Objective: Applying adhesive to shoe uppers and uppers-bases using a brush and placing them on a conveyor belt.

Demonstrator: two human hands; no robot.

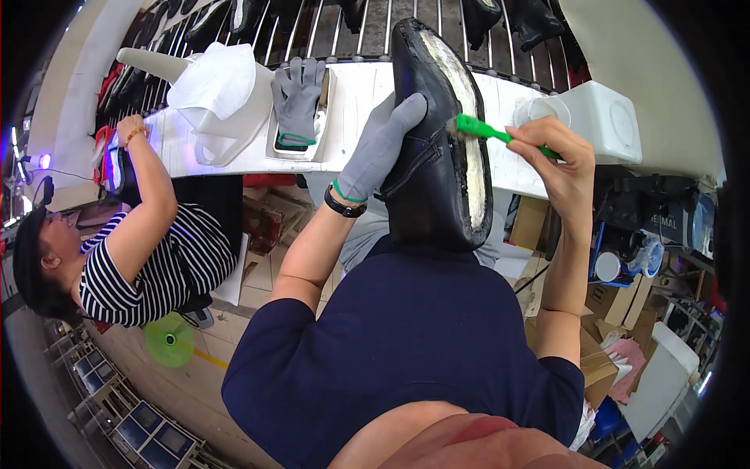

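Note:
A black leather boot (428, 187) stands lengthwise in front of my chest, its underside turned to the right. A cream-white strip (461, 70) runs along that underside inside a dark rim. My left hand (383, 144), in a grey glove with a green cuff, grips the boot from its left side, thumb on the leather. Bare and closed, my right hand (556, 152) pinches the handle of a small green brush (486, 131). The brush's bristles meet the boot's edge where the leather joins the underside; the head hides the exact contact.
On the white table (359, 98) sit a box holding a grey glove (297, 102), a white container (223, 117) under a white cloth, and a white plastic jug (605, 121). Behind runs a roller conveyor (336, 35) carrying black boots. A co-worker in stripes (176, 262) works at the left.

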